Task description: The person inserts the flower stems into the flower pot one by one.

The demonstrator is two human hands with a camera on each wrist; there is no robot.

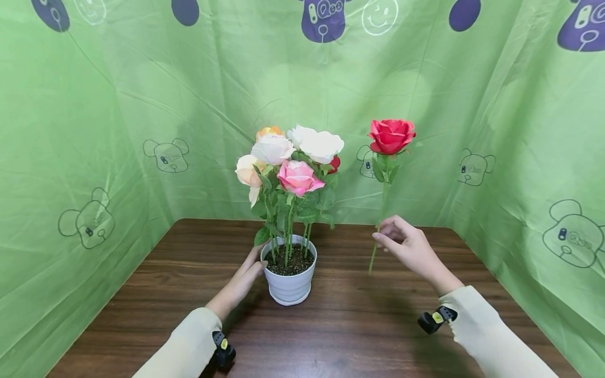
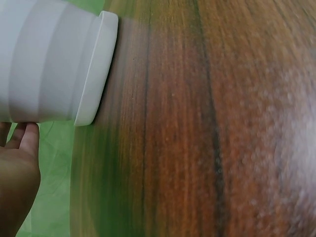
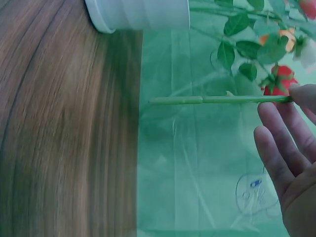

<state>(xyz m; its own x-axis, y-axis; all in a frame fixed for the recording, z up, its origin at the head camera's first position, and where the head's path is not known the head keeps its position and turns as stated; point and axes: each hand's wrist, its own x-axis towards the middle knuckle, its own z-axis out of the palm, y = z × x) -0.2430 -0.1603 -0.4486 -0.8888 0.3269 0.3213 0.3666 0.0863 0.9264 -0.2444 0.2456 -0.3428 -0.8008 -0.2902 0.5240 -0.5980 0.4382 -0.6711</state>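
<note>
On the table stands a white flower pot (image 1: pixel 290 283) of dark soil, planted with several roses, among them a pink rose (image 1: pixel 299 178). My left hand (image 1: pixel 243 275) rests against the pot's left side near the rim; in the left wrist view its fingertips (image 2: pixel 30 129) meet the ribbed wall. To the pot's right my right hand (image 1: pixel 408 247) pinches the green stem of a red rose (image 1: pixel 391 137) between thumb and fingers. That rose is held upright, bloom on top, with the lower stem (image 3: pixel 197 99) sticking out below the hand.
The brown wooden table (image 1: pixel 350 325) lies under both arms. A green curtain (image 1: pixel 198 79) with bear drawings encloses the back and sides. Leaves and blooms, including a white rose (image 1: pixel 322 147), spread above the pot.
</note>
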